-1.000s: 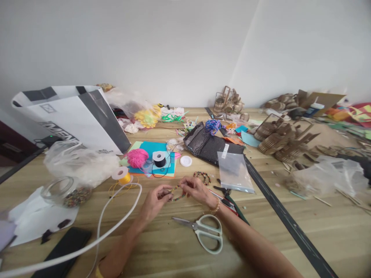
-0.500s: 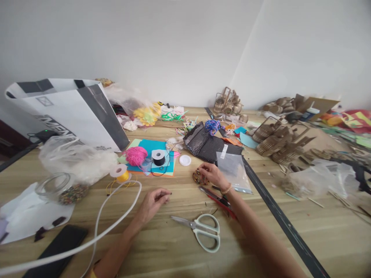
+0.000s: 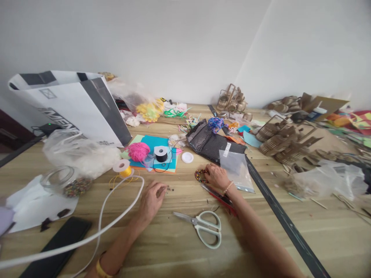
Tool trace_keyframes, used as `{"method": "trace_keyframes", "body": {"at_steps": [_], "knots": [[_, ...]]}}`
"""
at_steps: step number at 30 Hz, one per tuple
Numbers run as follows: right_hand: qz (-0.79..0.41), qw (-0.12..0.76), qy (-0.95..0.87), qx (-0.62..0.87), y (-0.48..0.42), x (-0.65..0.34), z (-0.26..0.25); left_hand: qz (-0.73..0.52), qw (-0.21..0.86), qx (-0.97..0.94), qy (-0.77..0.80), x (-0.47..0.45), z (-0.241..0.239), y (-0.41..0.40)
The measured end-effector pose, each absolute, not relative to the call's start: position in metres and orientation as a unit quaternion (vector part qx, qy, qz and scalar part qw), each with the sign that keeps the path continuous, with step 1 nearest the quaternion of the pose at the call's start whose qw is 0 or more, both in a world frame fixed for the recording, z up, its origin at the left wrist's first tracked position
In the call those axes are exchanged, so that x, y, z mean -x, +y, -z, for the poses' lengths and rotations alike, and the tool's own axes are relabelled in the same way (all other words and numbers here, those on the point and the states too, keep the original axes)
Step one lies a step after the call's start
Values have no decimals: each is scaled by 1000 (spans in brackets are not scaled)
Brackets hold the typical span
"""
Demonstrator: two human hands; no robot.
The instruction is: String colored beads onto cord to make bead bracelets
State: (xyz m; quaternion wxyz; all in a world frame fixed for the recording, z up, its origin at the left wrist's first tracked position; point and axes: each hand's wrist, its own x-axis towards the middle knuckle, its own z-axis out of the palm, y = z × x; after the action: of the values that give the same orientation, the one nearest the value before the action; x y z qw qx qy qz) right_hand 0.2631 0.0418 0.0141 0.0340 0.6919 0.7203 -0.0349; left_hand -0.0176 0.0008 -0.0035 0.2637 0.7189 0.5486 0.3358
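My left hand [image 3: 153,197] rests low over the table with fingers curved and a gap between thumb and forefinger. Beside its fingertips lie several tiny dark beads [image 3: 173,189]. The fingers of my right hand [image 3: 217,177] are curled onto the right edge of a multicoloured beaded bracelet [image 3: 199,176], which lies on the wood; its far edge is partly hidden. Under my right wrist is a red-handled tool [image 3: 222,199], partly covered by the arm. Scissors [image 3: 203,226] with pale green handles lie between my forearms, blades pointing left.
At left are a glass jar of beads [image 3: 77,187], a yellow thread spool [image 3: 122,168], a white cable [image 3: 116,226] and a black phone [image 3: 58,247]. Behind lie a black cord spool [image 3: 161,154], pink yarn [image 3: 139,151] and a white lid [image 3: 187,157]. Small wooden baskets [image 3: 285,141] stand right.
My left hand has drawn back slightly and its pinch has loosened; small dark beads now show on the table beside it. My right hand has lowered, and the bracelet lies flatter.
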Motion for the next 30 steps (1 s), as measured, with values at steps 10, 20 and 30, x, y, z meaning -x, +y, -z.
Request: {"method": "trace_keyframes", "body": {"at_steps": [10,20,30], "knots": [[33,-60,736,-674,38,-258,-14,-190,201,-848,452,11,25,-8],[454,-403,649,-458,24,-229,-40,-170,313,-839,411,5,1,-18],[555,-421,598,-397,22,-214,-34,-295,227,-853,366,10,21,4]]}}
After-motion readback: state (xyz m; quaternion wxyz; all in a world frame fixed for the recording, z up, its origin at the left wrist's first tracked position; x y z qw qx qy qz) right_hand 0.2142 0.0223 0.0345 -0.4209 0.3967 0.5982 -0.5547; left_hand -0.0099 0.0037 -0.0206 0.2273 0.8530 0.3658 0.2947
